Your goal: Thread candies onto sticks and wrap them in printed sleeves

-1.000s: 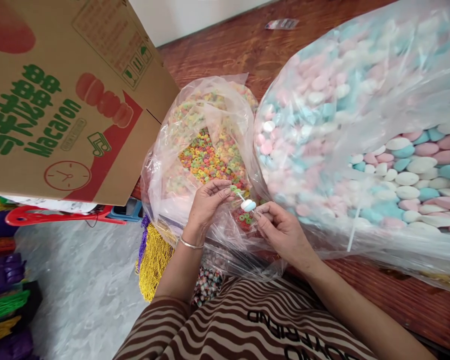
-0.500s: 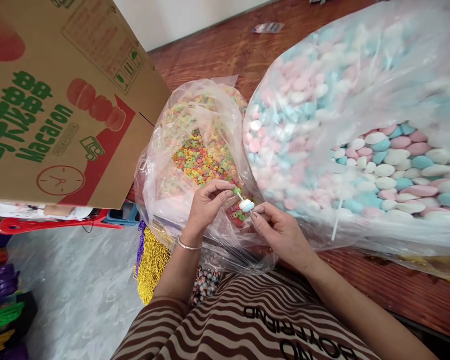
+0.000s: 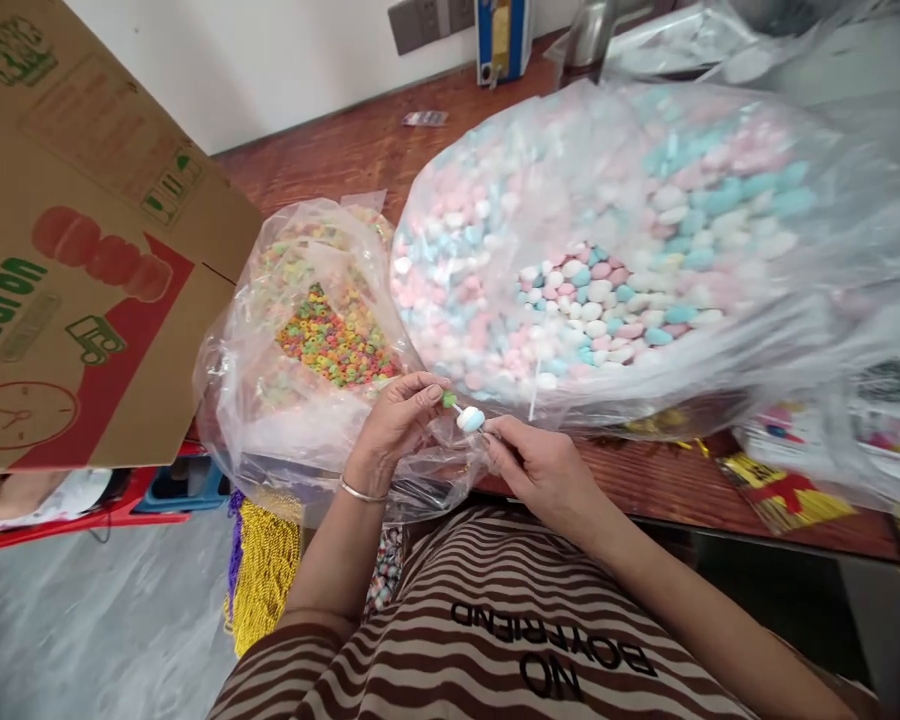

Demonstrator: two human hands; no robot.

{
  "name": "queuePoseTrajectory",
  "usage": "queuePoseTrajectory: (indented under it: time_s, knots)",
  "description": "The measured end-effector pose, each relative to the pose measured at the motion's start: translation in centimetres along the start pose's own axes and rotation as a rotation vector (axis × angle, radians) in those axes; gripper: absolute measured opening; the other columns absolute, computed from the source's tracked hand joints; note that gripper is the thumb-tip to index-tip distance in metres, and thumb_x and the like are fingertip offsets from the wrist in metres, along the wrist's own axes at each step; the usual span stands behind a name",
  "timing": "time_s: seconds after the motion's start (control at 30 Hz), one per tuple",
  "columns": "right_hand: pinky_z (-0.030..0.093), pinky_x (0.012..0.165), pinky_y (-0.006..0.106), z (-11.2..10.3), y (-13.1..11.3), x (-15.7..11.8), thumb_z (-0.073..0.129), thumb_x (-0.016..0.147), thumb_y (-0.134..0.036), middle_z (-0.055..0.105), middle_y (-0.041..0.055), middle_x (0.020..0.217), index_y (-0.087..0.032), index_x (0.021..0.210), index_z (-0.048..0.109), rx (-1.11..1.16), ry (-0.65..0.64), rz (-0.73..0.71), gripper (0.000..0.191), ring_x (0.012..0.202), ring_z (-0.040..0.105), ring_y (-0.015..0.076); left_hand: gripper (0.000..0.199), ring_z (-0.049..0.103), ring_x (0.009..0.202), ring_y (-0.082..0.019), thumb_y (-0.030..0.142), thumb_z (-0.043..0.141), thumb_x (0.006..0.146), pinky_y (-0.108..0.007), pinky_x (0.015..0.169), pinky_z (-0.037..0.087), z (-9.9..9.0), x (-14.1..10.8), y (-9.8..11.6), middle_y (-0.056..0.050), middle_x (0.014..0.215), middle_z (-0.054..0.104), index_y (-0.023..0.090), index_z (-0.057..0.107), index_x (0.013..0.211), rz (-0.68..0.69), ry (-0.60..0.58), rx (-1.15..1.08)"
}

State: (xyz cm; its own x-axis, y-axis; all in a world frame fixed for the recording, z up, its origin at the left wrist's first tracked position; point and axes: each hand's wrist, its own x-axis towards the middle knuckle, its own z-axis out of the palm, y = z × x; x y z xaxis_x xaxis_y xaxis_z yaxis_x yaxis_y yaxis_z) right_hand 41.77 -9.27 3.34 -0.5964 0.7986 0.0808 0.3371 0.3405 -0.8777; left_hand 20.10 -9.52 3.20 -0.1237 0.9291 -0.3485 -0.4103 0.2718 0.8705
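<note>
Between my two hands is a thin white stick with a small green ring piece [image 3: 448,399] at its left end and a white and light blue oval piece [image 3: 470,419] at its right. My left hand [image 3: 403,415] pinches the stick's green end between thumb and fingers. My right hand [image 3: 529,460] is closed in a pinch at the right side of the oval piece. Behind my left hand a clear bag [image 3: 232,330] holds many small coloured rings. A larger clear bag [image 3: 450,200] of pink, white and blue oval pieces lies to the right.
A cardboard box [image 3: 131,290] stands at the left. Gold bead strings [image 3: 266,570] hang by the front edge of the wooden table [image 3: 315,150]. A blue box [image 3: 504,40] stands at the back, and a yellow and red packet [image 3: 787,495] lies at the right.
The view has swung to the right, so the box and bags sit further left. Both hands keep their pinch, with the oval piece still between them.
</note>
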Motion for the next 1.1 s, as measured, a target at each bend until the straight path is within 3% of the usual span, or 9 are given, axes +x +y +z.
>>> queuePoseTrajectory:
  time_s: [0.23, 0.33, 0.5, 0.67, 0.77, 0.87, 0.97, 1.1]
  knots:
    - [0.038, 0.062, 0.026, -1.5, 1.0, -2.9, 0.046, 0.101, -0.029, 0.059, -0.0006, 0.070, -0.023, 0.086, 0.059, 0.038, 0.241, 0.068, 0.021, 0.062, 0.054, 0.0148, 0.041, 0.064, 0.072, -0.011, 0.029, 0.093, 0.063, -0.024, 0.071, 0.053, 6.8, -0.6, -3.5, 0.001, 0.081, 0.069, 0.019, 0.074, 0.097, -0.120, -0.115, -0.222]
    - [0.042, 0.066, 0.026, -2.1, 1.6, -3.1, 0.046, 0.102, -0.032, 0.063, 0.0006, 0.075, -0.023, 0.089, 0.060, 0.066, 0.317, 0.071, 0.020, 0.067, 0.057, 0.0161, 0.034, 0.065, 0.077, -0.012, 0.034, 0.090, 0.069, -0.024, 0.072, 0.054, 9.0, -0.6, -4.6, -0.001, 0.086, 0.070, 0.018, 0.073, 0.094, -0.121, -0.140, -0.263]
    - [0.044, 0.069, 0.028, -3.8, 2.1, -3.7, 0.045, 0.102, -0.030, 0.069, 0.0035, 0.084, -0.022, 0.105, 0.062, 0.021, 0.219, 0.069, 0.019, 0.072, 0.064, 0.0190, 0.029, 0.070, 0.089, -0.017, 0.040, 0.086, 0.074, -0.029, 0.082, 0.057, 10.6, -0.3, -4.3, -0.004, 0.096, 0.073, 0.018, 0.073, 0.089, -0.096, -0.139, -0.244]
    - [0.038, 0.060, 0.028, -4.8, 2.5, -4.1, 0.044, 0.101, -0.030, 0.060, 0.0005, 0.069, -0.024, 0.083, 0.054, -0.002, 0.246, 0.111, 0.022, 0.059, 0.056, 0.0168, 0.031, 0.071, 0.082, -0.016, 0.038, 0.089, 0.072, -0.029, 0.082, 0.058, 11.6, 0.1, -4.4, -0.004, 0.090, 0.073, 0.016, 0.074, 0.087, -0.119, -0.132, -0.216]
    - [0.039, 0.061, 0.027, -4.7, 2.8, -3.6, 0.045, 0.100, -0.030, 0.058, 0.0001, 0.070, -0.024, 0.081, 0.050, 0.076, 0.307, 0.098, 0.020, 0.062, 0.055, 0.0162, 0.029, 0.069, 0.078, -0.014, 0.037, 0.089, 0.072, -0.027, 0.077, 0.057, 12.6, 0.3, -4.7, -0.005, 0.088, 0.074, 0.015, 0.071, 0.081, -0.119, -0.128, -0.217]
    - [0.038, 0.057, 0.027, -4.2, 3.4, -2.9, 0.049, 0.099, -0.036, 0.054, -0.0017, 0.066, -0.024, 0.080, 0.049, 0.250, 0.382, 0.139, 0.022, 0.059, 0.050, 0.0144, 0.030, 0.070, 0.083, -0.015, 0.036, 0.090, 0.070, -0.028, 0.080, 0.056, 13.5, 0.6, -4.9, -0.005, 0.090, 0.075, 0.016, 0.070, 0.076, -0.106, -0.134, -0.189]
    - [0.027, 0.044, 0.024, -3.9, 4.2, -2.1, 0.054, 0.097, -0.050, 0.039, -0.0090, 0.052, -0.024, 0.081, 0.048, 0.656, 0.384, 0.264, 0.031, 0.043, 0.033, 0.0096, 0.031, 0.070, 0.087, -0.017, 0.038, 0.091, 0.068, -0.029, 0.083, 0.056, 14.3, 1.1, -4.6, -0.006, 0.090, 0.076, 0.016, 0.072, 0.078, -0.101, -0.135, -0.119]
    - [0.020, 0.035, 0.020, -5.0, 5.1, -1.4, 0.069, 0.087, -0.056, 0.035, -0.0141, 0.044, -0.022, 0.084, 0.055, 1.131, 0.347, 0.354, 0.037, 0.033, 0.018, 0.0041, 0.042, 0.070, 0.078, -0.017, 0.051, 0.084, 0.072, -0.032, 0.077, 0.057, 14.4, 3.5, -2.0, -0.008, 0.092, 0.076, 0.016, 0.074, 0.093, -0.081, -0.237, 0.186]
